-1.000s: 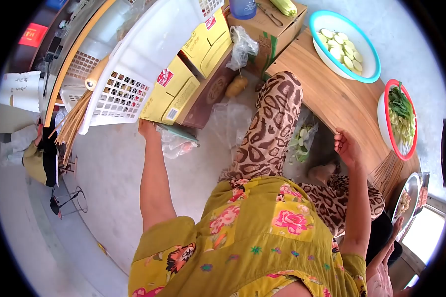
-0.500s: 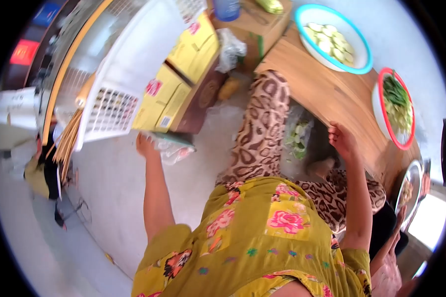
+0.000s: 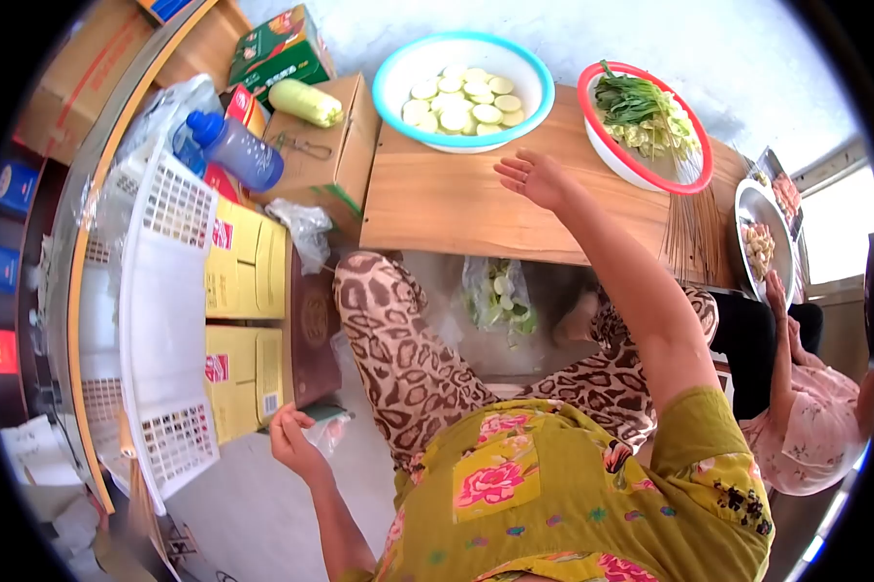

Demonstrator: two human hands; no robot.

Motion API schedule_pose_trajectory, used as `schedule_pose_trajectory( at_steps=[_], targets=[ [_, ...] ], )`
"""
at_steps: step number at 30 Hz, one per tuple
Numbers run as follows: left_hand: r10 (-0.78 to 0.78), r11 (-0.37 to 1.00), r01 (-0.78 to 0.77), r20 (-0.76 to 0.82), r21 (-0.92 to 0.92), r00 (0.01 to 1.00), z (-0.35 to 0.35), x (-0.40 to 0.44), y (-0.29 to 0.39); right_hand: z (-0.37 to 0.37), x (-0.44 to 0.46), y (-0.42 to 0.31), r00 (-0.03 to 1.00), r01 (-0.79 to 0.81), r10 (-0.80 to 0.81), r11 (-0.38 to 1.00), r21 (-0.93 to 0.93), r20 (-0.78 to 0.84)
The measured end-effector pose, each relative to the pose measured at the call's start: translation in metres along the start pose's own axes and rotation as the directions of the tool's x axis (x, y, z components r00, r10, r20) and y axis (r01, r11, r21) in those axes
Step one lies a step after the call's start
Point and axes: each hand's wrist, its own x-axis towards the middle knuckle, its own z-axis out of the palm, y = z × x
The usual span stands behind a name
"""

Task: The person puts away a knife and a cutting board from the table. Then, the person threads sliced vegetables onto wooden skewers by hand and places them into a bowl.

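Observation:
My right hand [image 3: 537, 179] is over the wooden table [image 3: 437, 209], just below the blue-rimmed basin [image 3: 544, 73]. Its fingers are stretched out and it holds nothing. Round pale-green slices [image 3: 456, 97], apparently of squash, lie in that basin. Low on the left, my left hand [image 3: 296, 441] hangs beside the yellow boxes [image 3: 241, 383], its fingers loosely bent and apart, nothing visible between them. Close by its fingertips is a clear plastic bag [image 3: 332, 432] with a dark edge, partly hidden by the hand.
A red-rimmed basin [image 3: 636, 175] with leafy greens and a metal bowl [image 3: 786, 281] stand right. A co-worker's hand [image 3: 776, 296] is by the bowl. At left are a white basket [image 3: 156, 330], a blue bottle [image 3: 243, 155] and a whole squash [image 3: 306, 102] on a carton [image 3: 355, 136].
The view has turned toward the table. My right hand has moved from the table's near edge to over its top, its fingers straightening. My left hand has come away from the plastic bag.

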Motion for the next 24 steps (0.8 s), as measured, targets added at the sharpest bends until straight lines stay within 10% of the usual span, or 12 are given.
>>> schedule_pose_trajectory(
  at_steps=[17,24],
  targets=[
    [0.342,0.940,-0.338,0.218,-0.056,0.914,0.056,0.014,0.074,-0.005,-0.013,0.035,0.997,-0.009,0.025,0.979,0.202,-0.079],
    [0.601,0.799,-0.488,0.448,-0.351,0.662,0.131,0.021,0.112,-0.042,-0.105,0.066,0.997,-0.024,0.037,0.979,0.201,-0.061]
  ],
)
